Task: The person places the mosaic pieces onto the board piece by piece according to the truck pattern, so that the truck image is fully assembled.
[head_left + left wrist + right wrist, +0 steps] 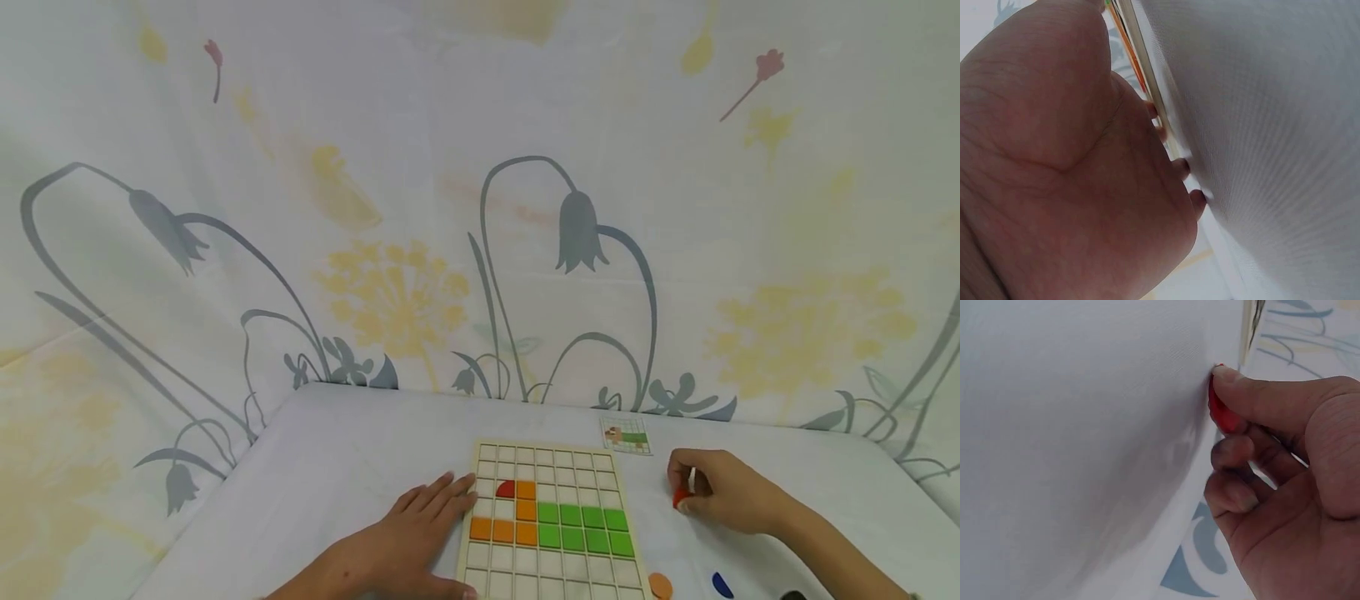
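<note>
A pale grid board [501, 555] lies on the white cloth. On it are one red rounded piece [506, 489], several orange squares [527, 510] and a two-row block of green squares [572, 517]. My left hand [401, 542] rests along the board's left edge, fingers extended and fingertips at the rim; the left wrist view shows its palm [1072, 150] beside the board's side. Right of the board, my right hand [727, 492] pinches a small red piece [1225, 412] between thumb and fingers, close over the cloth. The fingers hide part of that piece.
Behind the board's right corner lies a small picture card [625, 436] with a gridded animal design. An orange disc [660, 586], a dark blue curved piece [722, 585] and a dark piece [792, 595] lie at the near right. A flower-printed curtain [420, 208] hangs behind the table.
</note>
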The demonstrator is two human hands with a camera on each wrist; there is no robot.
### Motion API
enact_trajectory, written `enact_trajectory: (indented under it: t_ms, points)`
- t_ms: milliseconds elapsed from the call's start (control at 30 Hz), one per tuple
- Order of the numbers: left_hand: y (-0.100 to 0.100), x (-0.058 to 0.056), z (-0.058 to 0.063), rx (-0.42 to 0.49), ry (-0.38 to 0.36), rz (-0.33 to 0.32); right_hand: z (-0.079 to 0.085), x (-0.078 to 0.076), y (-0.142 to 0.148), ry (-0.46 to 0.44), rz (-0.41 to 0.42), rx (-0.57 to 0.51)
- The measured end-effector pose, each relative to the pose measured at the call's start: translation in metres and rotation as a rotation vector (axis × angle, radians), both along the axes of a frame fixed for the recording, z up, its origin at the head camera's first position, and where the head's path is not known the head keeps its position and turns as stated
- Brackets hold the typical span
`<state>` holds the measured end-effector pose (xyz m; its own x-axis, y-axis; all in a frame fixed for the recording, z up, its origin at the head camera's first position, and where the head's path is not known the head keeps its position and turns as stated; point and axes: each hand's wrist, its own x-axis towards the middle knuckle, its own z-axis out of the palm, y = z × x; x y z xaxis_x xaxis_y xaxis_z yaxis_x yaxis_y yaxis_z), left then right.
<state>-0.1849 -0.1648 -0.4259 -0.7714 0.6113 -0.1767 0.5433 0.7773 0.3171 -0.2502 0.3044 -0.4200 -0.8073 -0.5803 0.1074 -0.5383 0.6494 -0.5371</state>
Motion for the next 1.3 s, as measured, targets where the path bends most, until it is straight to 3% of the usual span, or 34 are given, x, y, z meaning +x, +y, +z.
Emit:
enact_trajectory:
  t_ms: [167,400,633,933,1300]
  points:
    - [0.001,0.0,0.002,0.0,-0.004,-0.004,0.007,0.002,-0.017,0.016,0.009,-0.041]
    - [0.001,0.0,0.002,-0.003,0.012,-0.008,0.018,0.006,-0.059,-0.031,0.137,-0.164]
    - [-0.001,-0.001,-0.001,0.003,0.006,-0.005,0.025,0.001,-0.111,-0.044,0.209,-0.169]
    - [0.0,0.0,0.001,-0.002,0.019,-0.013,0.019,-0.006,-0.168,-0.104,0.232,-0.202]
    - [-0.002,0.0,0.004,0.015,0.024,-0.039,0.011,-0.007,-0.21,-0.133,0.241,-0.214]
